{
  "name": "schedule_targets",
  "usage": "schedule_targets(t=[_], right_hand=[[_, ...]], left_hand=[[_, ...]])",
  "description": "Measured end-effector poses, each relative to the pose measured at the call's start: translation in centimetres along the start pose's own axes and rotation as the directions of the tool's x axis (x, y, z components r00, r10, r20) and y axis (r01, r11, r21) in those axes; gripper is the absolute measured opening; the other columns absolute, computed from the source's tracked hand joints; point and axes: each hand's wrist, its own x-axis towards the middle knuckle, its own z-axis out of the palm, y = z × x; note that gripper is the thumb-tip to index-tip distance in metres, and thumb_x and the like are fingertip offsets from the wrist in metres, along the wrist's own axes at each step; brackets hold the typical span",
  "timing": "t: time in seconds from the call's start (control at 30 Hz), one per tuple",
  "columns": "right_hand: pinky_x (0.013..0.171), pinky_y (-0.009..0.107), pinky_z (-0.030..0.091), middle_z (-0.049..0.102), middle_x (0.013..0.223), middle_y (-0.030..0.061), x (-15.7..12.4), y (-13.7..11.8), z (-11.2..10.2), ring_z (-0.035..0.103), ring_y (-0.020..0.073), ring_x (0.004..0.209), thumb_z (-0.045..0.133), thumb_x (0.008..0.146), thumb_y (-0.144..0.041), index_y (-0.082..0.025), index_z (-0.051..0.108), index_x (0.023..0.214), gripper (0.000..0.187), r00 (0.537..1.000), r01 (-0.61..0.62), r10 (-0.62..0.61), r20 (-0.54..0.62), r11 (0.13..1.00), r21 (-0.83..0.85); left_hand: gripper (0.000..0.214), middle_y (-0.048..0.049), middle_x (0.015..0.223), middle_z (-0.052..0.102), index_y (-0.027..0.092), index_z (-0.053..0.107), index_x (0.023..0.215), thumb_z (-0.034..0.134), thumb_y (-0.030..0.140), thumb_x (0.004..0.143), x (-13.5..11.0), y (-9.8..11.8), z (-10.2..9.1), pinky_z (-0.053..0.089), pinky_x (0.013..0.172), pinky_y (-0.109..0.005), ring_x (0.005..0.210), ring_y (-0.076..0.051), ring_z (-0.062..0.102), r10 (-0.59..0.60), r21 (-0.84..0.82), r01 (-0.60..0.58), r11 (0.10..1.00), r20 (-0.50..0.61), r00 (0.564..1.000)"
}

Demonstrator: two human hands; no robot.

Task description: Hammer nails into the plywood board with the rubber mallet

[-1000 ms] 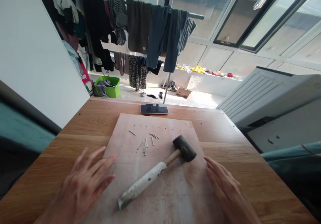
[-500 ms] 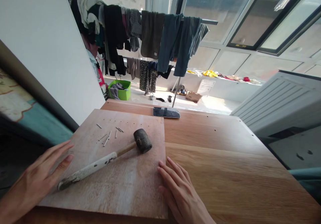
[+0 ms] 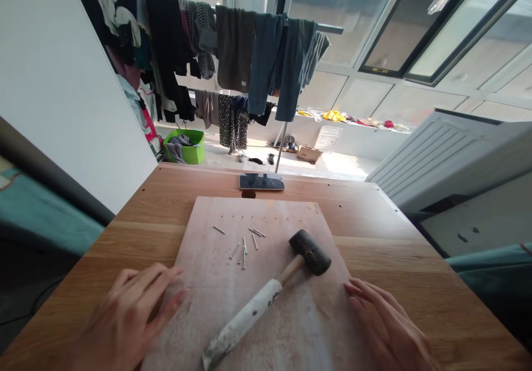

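Observation:
A flat, pale wooden board (image 3: 282,315) lies on the tabletop, with a row of small dark dots near its far edge. On it a rubber mallet (image 3: 257,304) rests diagonally, its black head at the far right and its white-coated handle toward me. Several thin nails (image 3: 244,249) are scattered on the board's far half. My left hand (image 3: 133,310), slightly blurred, touches the board's left edge, fingers stretched out and thumb apart. At the right edge, my right hand (image 3: 386,324) rests its extended fingertips against the board. Neither hand touches the mallet.
The wood-grain table (image 3: 382,243) extends on both sides of the board. A dark phone (image 3: 261,181) lies at its far edge, near a dark oval spot. Beyond hang clothes (image 3: 266,55) above a green basket (image 3: 195,149). A white panel (image 3: 62,83) stands at left, a white ribbed unit (image 3: 432,155) at right.
The board, with mallet and nails on it, has moved right and turned on the table, away from the left side. Both hands have moved right with it. The view has shifted somewhat.

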Motion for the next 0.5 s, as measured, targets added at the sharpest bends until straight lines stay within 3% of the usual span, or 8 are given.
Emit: schedule_targets(t=[0.1,0.17,0.23,0.3,0.37,0.43,0.5], right_hand=[[0.067,0.025,0.062,0.075,0.089,0.0048,-0.7,-1.2,-0.5,0.074,0.0189,0.071,0.053,0.102,-0.045,-0.024,0.070,0.121,0.033,0.992,-0.123,0.123,-0.003,0.990,0.068],[0.055,0.021,0.056,0.068,0.069,-0.0007,-0.5,-3.3,0.1,0.065,0.0146,0.052,0.051,0.103,-0.047,-0.024,0.068,0.127,0.037,0.986,-0.150,0.135,0.101,0.976,0.157],[0.052,0.019,0.052,0.061,0.057,-0.0044,0.1,-5.6,1.1,0.059,0.0127,0.044,0.043,0.106,-0.049,-0.023,0.063,0.137,0.045,0.973,-0.130,0.077,0.219,0.962,0.242],[0.051,0.019,0.050,0.061,0.055,-0.0050,1.0,-7.4,2.2,0.060,0.0128,0.042,0.037,0.108,-0.051,-0.022,0.058,0.144,0.051,0.945,-0.088,-0.015,0.327,0.950,0.299],[0.051,0.020,0.049,0.064,0.055,-0.0035,1.8,-8.5,3.1,0.063,0.0149,0.045,0.037,0.106,-0.055,-0.021,0.064,0.136,0.052,0.908,-0.090,-0.063,0.415,0.937,0.338],[0.049,0.020,0.048,0.063,0.053,-0.0031,1.9,-9.1,3.5,0.064,0.0157,0.045,0.041,0.103,-0.060,-0.022,0.070,0.118,0.050,0.877,-0.215,-0.006,0.480,0.889,0.404],[0.046,0.019,0.046,0.061,0.052,-0.0037,1.4,-9.3,3.4,0.063,0.0148,0.044,0.044,0.099,-0.065,-0.024,0.069,0.106,0.049,0.830,-0.452,0.141,0.540,0.738,0.502]], left_hand=[[0.037,-0.0063,0.091,0.072,0.023,0.067,0.093,0.042,0.050,0.102,4.6,2.9,0.7,0.048,0.080,-0.043,0.086,-0.028,0.067,-0.003,0.061,-0.003,0.998,0.093,0.996],[0.042,-0.0069,0.088,0.070,0.021,0.064,0.091,0.036,0.049,0.104,8.0,4.7,1.3,0.049,0.076,-0.041,0.079,-0.027,0.067,-0.038,0.095,0.017,0.995,0.223,0.974],[0.039,-0.0079,0.087,0.069,0.019,0.062,0.092,0.037,0.046,0.105,11.0,6.4,1.9,0.050,0.073,-0.039,0.079,-0.027,0.068,-0.068,0.134,0.021,0.991,0.354,0.933],[0.030,-0.0101,0.091,0.070,0.017,0.062,0.095,0.041,0.037,0.104,13.3,7.9,2.6,0.051,0.074,-0.037,0.085,-0.027,0.070,-0.071,0.157,0.006,0.988,0.411,0.909],[0.023,-0.0131,0.095,0.070,0.014,0.063,0.098,0.044,0.027,0.101,14.9,9.2,3.0,0.052,0.076,-0.037,0.091,-0.029,0.071,-0.072,0.174,-0.007,0.985,0.444,0.893],[0.019,-0.0151,0.096,0.070,0.013,0.063,0.099,0.046,0.020,0.097,16.0,9.9,3.1,0.053,0.075,-0.037,0.091,-0.030,0.071,-0.056,0.176,-0.036,0.984,0.491,0.869],[0.018,-0.0150,0.094,0.070,0.012,0.064,0.100,0.047,0.014,0.093,16.8,10.0,3.1,0.053,0.074,-0.038,0.089,-0.030,0.072,0.005,0.148,-0.102,0.984,0.547,0.837]])
